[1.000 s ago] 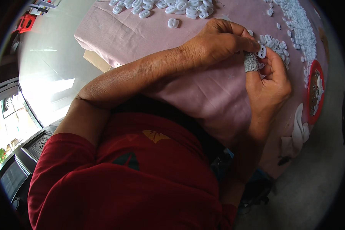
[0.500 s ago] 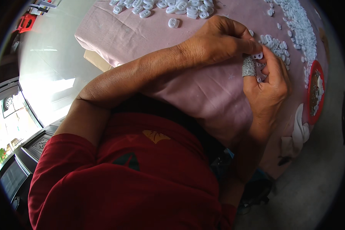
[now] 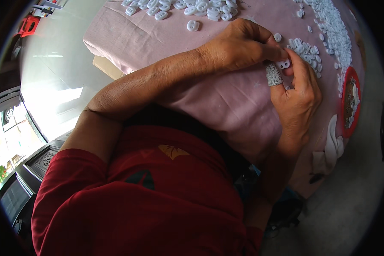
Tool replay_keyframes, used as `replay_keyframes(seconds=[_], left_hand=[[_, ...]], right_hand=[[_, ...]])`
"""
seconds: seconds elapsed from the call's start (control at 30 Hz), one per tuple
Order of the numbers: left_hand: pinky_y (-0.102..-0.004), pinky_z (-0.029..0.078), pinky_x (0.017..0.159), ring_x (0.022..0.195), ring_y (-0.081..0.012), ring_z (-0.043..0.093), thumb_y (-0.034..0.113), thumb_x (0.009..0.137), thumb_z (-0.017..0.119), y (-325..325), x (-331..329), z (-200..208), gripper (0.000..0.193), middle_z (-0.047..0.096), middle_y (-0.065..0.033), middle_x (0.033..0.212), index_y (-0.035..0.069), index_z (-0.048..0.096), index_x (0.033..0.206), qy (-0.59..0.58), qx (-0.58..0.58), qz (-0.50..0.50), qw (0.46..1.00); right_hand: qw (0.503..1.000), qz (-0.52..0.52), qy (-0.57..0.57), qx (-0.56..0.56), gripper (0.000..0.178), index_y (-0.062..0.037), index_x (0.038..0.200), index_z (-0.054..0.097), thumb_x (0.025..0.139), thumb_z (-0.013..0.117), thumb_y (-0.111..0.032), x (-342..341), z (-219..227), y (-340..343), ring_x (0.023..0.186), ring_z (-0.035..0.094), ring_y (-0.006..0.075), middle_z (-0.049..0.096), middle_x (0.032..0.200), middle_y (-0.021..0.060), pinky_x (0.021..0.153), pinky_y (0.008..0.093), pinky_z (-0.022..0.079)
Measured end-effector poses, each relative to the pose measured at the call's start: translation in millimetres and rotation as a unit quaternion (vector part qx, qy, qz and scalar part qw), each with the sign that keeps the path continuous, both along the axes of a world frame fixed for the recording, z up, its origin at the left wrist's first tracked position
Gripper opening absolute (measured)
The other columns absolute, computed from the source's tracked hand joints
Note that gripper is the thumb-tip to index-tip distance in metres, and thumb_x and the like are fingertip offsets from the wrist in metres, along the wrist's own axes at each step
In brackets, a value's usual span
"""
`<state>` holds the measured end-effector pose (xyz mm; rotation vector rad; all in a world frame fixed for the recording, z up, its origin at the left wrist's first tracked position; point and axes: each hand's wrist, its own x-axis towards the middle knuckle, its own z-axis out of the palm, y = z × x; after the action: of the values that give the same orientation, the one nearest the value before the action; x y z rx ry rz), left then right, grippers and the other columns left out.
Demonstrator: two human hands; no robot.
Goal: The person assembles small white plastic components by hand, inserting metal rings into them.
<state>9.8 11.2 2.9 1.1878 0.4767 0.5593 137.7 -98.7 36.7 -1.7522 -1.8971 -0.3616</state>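
Observation:
My right hand [image 3: 301, 85] grips a small white plastic piece [image 3: 284, 64] with two round holes, which looks like a cord lock. Its thumb wears a grey speckled wrap [image 3: 274, 74]. Closed in a pinch, my left hand [image 3: 247, 47] meets the right fingertips at that piece; whatever sits between its own fingertips is hidden. Just beyond them a single white piece [image 3: 277, 37] lies on the pink cloth. A small heap of white parts [image 3: 305, 49] is past the right fingers, and a lone two-hole cord lock [image 3: 193, 25] rests beyond my left wrist.
A pile of white two-hole cord locks [image 3: 202, 7] lies at the far edge of the pink-covered table [image 3: 128, 34]. Many smaller white parts [image 3: 335, 34] spread along the right. A red-rimmed tray [image 3: 344, 106] and a white cloth or glove [image 3: 332, 143] are at the right edge.
My right hand has shifted slightly left, closer to the left fingertips, and the held piece has turned. The single white piece beyond the fingers shows more fully now. My left hand has barely moved.

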Motion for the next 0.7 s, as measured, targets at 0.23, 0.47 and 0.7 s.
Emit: replay_keyframes(seconds=[0.23,0.47,0.7], left_hand=[[-0.0220,0.047,0.068,0.071,-0.0071,0.057,0.012,0.079,0.074,1.7,-3.0,2.6,0.010,0.066,-0.0016,0.074,0.003,0.071,0.081,0.005,-0.013,-0.023,1.000],[-0.0225,0.048,0.073,0.074,-0.0078,0.058,0.014,0.078,0.074,2.4,-4.9,6.6,0.013,0.067,-0.0031,0.077,0.002,0.072,0.084,0.036,0.032,-0.040,0.998],[-0.0232,0.047,0.073,0.075,-0.0079,0.058,0.018,0.078,0.075,9.0,-8.2,6.8,0.017,0.067,-0.0029,0.077,0.003,0.072,0.086,0.065,0.075,-0.086,0.991]], right_hand=[[1.000,0.008,-0.028,-0.012,0.022,-0.0001,0.099,0.060,0.081,0.066,-0.011,4.4,-7.5,-1.2,0.065,0.061,0.0264,0.059,0.074,0.0109,0.060,0.0365,0.050],[0.999,0.016,-0.041,-0.027,0.020,0.0011,0.099,0.059,0.082,0.062,-0.009,5.2,-6.0,-3.0,0.068,0.062,0.0295,0.060,0.077,0.0141,0.061,0.0380,0.050],[0.998,0.033,-0.058,-0.013,0.014,-0.0032,0.086,0.056,0.074,0.062,-0.003,7.3,-3.9,-3.1,0.068,0.060,0.0292,0.057,0.074,0.0104,0.060,0.0377,0.049]])
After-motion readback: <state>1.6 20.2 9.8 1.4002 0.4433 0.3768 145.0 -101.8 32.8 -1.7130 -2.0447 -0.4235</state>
